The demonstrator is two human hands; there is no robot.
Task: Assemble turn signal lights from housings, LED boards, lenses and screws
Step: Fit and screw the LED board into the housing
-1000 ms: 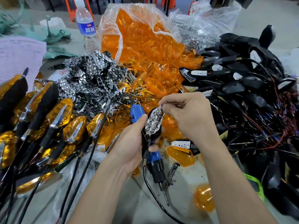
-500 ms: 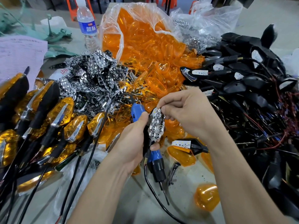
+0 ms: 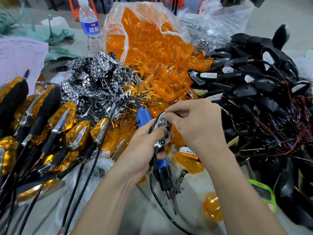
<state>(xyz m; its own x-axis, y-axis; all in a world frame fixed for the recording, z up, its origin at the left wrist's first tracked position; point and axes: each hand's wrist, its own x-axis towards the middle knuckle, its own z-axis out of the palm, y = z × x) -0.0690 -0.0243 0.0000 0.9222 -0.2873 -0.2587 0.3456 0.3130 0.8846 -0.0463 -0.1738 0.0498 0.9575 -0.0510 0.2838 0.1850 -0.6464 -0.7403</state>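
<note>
My left hand grips a black housing with a chrome reflector seated in its face, thumb lying across the reflector. The same hand also holds a blue electric screwdriver, bit pointing down toward me. My right hand pinches the reflector's upper tip with curled fingers. Behind the hands lie loose orange lenses spilling from a clear bag, a heap of chrome reflectors, and a pile of black housings with wires to the right.
Finished lights with amber lenses lie in rows at the left. A water bottle and papers sit at the back left. A single orange lens, a chrome trim piece and a green device lie near me.
My left thumb has moved onto the face of the reflector. My right hand's fingers have closed on its upper tip, and the piece sits a little more tilted.
</note>
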